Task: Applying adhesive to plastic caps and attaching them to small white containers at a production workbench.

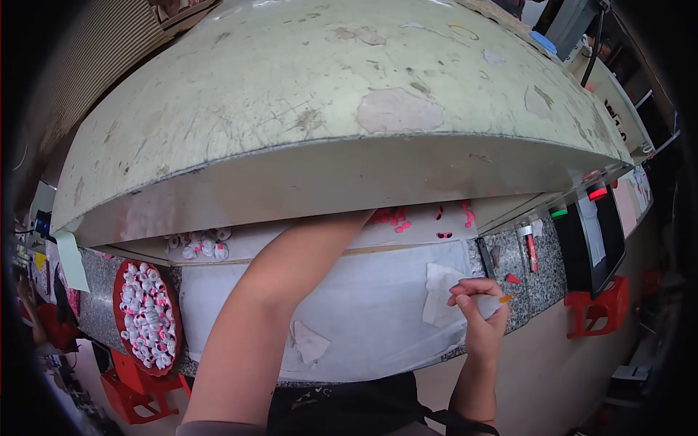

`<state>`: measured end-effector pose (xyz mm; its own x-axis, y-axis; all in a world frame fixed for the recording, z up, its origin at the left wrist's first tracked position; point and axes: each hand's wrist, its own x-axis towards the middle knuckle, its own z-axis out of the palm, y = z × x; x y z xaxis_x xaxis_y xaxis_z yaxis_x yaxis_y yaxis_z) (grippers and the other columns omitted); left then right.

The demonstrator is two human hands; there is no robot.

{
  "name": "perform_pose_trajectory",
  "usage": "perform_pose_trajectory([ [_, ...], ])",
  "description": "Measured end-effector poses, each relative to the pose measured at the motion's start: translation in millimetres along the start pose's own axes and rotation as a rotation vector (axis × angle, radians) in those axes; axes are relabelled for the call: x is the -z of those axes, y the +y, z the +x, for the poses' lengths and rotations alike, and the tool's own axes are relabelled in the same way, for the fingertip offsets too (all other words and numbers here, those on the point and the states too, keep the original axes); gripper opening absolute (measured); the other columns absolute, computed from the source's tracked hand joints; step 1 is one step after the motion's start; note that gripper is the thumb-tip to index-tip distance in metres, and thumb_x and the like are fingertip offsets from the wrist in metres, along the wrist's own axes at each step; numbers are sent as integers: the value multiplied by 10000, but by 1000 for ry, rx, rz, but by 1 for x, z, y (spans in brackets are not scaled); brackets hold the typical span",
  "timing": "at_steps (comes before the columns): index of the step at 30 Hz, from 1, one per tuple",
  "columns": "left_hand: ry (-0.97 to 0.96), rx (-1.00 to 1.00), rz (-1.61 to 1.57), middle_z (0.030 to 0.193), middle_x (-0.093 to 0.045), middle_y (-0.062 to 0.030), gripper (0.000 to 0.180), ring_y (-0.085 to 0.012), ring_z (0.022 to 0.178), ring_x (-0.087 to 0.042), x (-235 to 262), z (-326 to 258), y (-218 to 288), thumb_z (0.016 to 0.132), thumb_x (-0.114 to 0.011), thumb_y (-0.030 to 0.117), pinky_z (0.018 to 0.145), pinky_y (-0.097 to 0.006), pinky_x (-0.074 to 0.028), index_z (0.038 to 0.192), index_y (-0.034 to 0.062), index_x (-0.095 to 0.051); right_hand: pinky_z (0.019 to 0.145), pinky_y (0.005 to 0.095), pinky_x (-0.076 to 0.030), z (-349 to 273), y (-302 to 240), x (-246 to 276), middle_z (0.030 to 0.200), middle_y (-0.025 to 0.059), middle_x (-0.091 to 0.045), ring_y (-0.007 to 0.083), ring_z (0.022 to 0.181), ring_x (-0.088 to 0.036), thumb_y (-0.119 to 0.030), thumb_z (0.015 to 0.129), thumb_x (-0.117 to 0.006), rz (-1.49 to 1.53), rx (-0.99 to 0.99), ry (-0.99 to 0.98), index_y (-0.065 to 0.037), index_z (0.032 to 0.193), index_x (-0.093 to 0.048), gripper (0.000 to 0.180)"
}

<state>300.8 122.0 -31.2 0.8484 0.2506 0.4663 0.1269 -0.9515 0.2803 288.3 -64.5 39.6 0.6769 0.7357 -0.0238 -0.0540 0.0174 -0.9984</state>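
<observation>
My left forearm (269, 291) reaches under the pale green hood, and the hood hides my left hand. Near where it vanishes lie small bright pink pieces (392, 218). On the right, my right hand (486, 327) is closed around a small whitish, translucent bottle (494, 301) with an orange tip that points right. This hand is above the right end of a white sheet (371, 312), next to a crumpled white tissue (440, 291). Another folded white scrap (311, 343) lies on the sheet near my left arm.
The worn green hood (305, 94) overhangs the far side of the worktop. At left stands a red oval tray (176, 320) of white-and-pink pieces; similar white pieces (203, 245) sit under the hood. A red-labelled tube (531, 251) lies on the speckled counter at right. Red stools (600, 309) flank it.
</observation>
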Motion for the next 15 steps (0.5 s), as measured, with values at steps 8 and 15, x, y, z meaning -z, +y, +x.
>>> perform_pose_trajectory([
  [8,78,134,213,1114,-450,-139,378,-259,1019,-432,8,11,19,795,-439,332,855,-360,-338,1074,81,-478,620,271,-434,-6,1,-3,754,121,-549,163,633,-532,41,670,-538,64,5,-40,34,839,-489,176],
  [15,148,201,295,1095,-463,-137,374,-254,1007,-443,48,-16,-9,793,-443,330,847,-357,-346,1068,80,-484,614,278,-438,-17,-3,-1,753,127,-545,172,639,-533,38,666,-548,98,-10,-40,37,832,-490,177],
])
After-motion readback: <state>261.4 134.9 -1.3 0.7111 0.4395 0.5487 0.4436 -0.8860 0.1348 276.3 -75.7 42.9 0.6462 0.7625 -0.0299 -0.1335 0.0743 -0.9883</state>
